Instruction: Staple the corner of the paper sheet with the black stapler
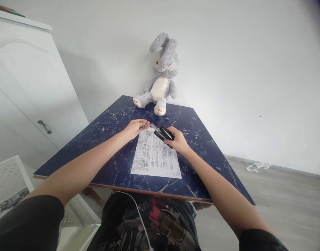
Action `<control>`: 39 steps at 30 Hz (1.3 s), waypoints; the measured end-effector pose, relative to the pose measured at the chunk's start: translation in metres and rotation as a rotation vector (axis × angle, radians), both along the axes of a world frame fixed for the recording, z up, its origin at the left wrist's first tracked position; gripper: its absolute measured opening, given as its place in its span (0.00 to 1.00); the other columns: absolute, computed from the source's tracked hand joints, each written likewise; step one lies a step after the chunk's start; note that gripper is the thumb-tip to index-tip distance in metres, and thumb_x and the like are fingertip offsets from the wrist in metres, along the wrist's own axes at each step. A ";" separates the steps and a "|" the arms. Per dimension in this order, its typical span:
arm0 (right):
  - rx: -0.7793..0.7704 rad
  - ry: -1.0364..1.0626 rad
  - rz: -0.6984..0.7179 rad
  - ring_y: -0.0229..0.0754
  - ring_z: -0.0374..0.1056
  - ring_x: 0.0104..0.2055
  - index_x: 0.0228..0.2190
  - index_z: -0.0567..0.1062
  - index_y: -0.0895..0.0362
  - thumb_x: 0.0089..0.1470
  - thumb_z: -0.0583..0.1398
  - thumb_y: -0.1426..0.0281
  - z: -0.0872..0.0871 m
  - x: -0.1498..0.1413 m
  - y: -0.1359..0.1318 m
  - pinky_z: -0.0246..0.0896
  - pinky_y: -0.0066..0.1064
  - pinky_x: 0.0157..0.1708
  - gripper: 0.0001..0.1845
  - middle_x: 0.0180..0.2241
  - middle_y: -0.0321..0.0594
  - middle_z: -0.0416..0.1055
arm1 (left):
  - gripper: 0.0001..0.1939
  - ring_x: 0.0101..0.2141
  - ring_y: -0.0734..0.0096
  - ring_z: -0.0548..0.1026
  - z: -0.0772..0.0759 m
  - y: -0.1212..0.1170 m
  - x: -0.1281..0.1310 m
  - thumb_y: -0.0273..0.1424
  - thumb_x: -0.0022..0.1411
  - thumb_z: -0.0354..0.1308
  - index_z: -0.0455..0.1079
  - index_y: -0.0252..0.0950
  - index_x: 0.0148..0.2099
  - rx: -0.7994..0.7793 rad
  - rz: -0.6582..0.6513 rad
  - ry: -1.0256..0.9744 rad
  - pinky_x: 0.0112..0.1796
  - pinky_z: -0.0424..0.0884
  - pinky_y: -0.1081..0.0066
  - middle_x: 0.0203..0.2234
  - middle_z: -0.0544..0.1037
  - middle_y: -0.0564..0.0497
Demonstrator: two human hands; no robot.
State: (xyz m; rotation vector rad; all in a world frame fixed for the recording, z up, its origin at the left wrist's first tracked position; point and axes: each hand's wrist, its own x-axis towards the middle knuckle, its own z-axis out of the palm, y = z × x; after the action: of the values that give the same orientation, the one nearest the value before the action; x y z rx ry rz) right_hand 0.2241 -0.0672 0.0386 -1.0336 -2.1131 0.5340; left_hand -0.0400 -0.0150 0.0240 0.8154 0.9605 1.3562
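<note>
My right hand (178,140) is wrapped around a black stapler (166,133), held tilted over the upper part of a printed sheet of paper (155,158). A silver metal strip (154,126) sticks out of the stapler's front, toward the left. At the far end of this strip is my left hand (136,127), its fingertips drawn together. Whether those fingers touch the strip or pinch some small piece is too small to make out. The paper lies flat on the dark blue marbled table (102,125), partly covered by the stapler and my right hand.
A grey plush rabbit (160,87) sits at the table's far end against the wall. On the left stand a white cabinet (26,90) and a white perforated rack (8,177). A clear plastic package (258,167) lies on the floor at right. A white cord (139,212) hangs over my shirt.
</note>
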 end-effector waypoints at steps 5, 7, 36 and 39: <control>-0.170 -0.064 0.043 0.48 0.71 0.42 0.39 0.77 0.57 0.44 0.66 0.72 -0.004 0.000 0.003 0.62 0.40 0.45 0.16 0.41 0.40 0.76 | 0.09 0.43 0.64 0.84 0.005 0.006 -0.006 0.14 0.65 0.60 0.75 0.30 0.34 -0.078 0.164 -0.031 0.54 0.79 0.65 0.34 0.83 0.41; -0.159 -0.129 0.060 0.47 0.70 0.41 0.38 0.77 0.57 0.44 0.66 0.74 -0.006 -0.002 0.002 0.61 0.39 0.44 0.15 0.39 0.41 0.75 | 0.11 0.39 0.66 0.84 0.005 0.005 -0.007 0.15 0.67 0.56 0.74 0.30 0.34 -0.059 0.166 0.001 0.52 0.79 0.65 0.33 0.83 0.42; -0.073 -0.241 0.156 0.45 0.67 0.38 0.38 0.72 0.56 0.50 0.64 0.75 -0.001 0.001 0.000 0.58 0.35 0.37 0.12 0.37 0.40 0.73 | 0.19 0.25 0.57 0.84 0.046 -0.039 -0.013 0.15 0.59 0.58 0.74 0.32 0.52 -0.148 -0.395 1.669 0.27 0.77 0.70 0.36 0.85 0.39; -0.072 -0.246 0.159 0.45 0.68 0.37 0.39 0.73 0.56 0.51 0.64 0.75 0.000 0.001 0.000 0.59 0.35 0.37 0.11 0.37 0.40 0.73 | 0.19 0.25 0.58 0.84 0.042 -0.039 -0.015 0.14 0.57 0.58 0.74 0.31 0.50 -0.146 -0.324 1.665 0.27 0.76 0.70 0.33 0.84 0.40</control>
State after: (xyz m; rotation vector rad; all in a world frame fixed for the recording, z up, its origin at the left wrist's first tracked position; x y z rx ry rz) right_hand 0.2252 -0.0675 0.0383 -1.0199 -2.4243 0.5886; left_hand -0.0548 -0.0544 0.0658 1.9116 1.9678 0.0393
